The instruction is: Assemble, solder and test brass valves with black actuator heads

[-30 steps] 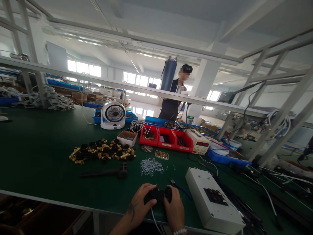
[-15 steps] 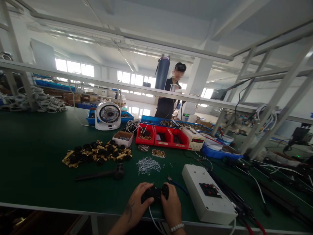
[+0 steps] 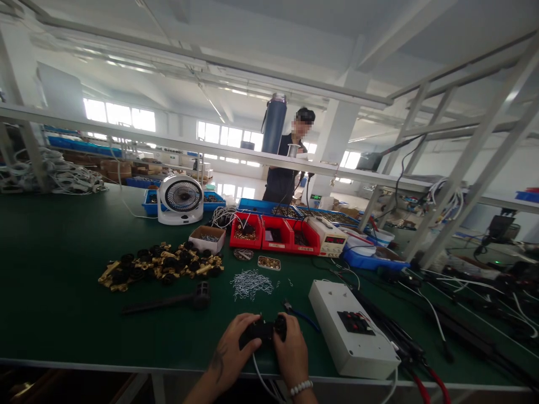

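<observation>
Both hands meet at the near edge of the green table [image 3: 59,280]. My left hand [image 3: 234,342] and my right hand [image 3: 291,349] are closed together around a small black part [image 3: 261,329] with a round knob at its right end. A white wire [image 3: 259,379] runs down from it past my wrists. Just beyond lie a heap of small bent wire clips [image 3: 251,282] and a black mallet [image 3: 166,302]. Blue-handled pliers [image 3: 300,312] rest to the right of my hands.
A white box with red terminals [image 3: 351,330] sits at the right, cables beyond it. A pile of brass and black fittings [image 3: 160,265], red bins [image 3: 273,234], a bench power supply [image 3: 329,237] and a small fan [image 3: 181,198] stand farther back. A person stands behind the shelf rail.
The view has drifted rightward, so everything sits further left in frame. My hands keep the same hold on the black part.
</observation>
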`<action>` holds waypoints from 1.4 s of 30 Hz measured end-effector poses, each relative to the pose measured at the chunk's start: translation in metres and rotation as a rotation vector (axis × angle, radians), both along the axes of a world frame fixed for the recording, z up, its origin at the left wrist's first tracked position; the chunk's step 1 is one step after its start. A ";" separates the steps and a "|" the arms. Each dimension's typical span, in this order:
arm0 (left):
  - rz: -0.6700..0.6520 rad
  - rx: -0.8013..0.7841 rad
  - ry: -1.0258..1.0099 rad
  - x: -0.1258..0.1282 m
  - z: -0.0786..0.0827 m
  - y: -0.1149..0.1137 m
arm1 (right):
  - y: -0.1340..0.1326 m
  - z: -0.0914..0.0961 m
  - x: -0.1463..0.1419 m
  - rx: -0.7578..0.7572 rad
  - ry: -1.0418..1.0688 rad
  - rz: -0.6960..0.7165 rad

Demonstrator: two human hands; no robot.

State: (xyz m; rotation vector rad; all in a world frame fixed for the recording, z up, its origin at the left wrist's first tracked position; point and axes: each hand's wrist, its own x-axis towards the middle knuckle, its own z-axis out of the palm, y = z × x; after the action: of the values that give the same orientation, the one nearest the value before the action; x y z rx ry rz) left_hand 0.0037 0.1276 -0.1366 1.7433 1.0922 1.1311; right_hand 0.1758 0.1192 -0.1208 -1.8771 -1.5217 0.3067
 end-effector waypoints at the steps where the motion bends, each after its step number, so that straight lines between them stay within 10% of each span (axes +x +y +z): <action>1: -0.002 0.001 0.000 0.000 0.000 0.000 | 0.000 0.000 0.000 -0.002 -0.001 0.001; 42: -0.016 -0.006 -0.001 -0.001 0.003 -0.001 | 0.000 -0.001 0.000 0.029 -0.022 0.001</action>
State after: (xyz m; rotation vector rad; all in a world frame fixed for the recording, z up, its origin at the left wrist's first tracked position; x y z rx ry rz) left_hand 0.0023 0.1266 -0.1333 1.7440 1.0782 1.1177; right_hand 0.1757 0.1193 -0.1218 -1.8633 -1.5341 0.2641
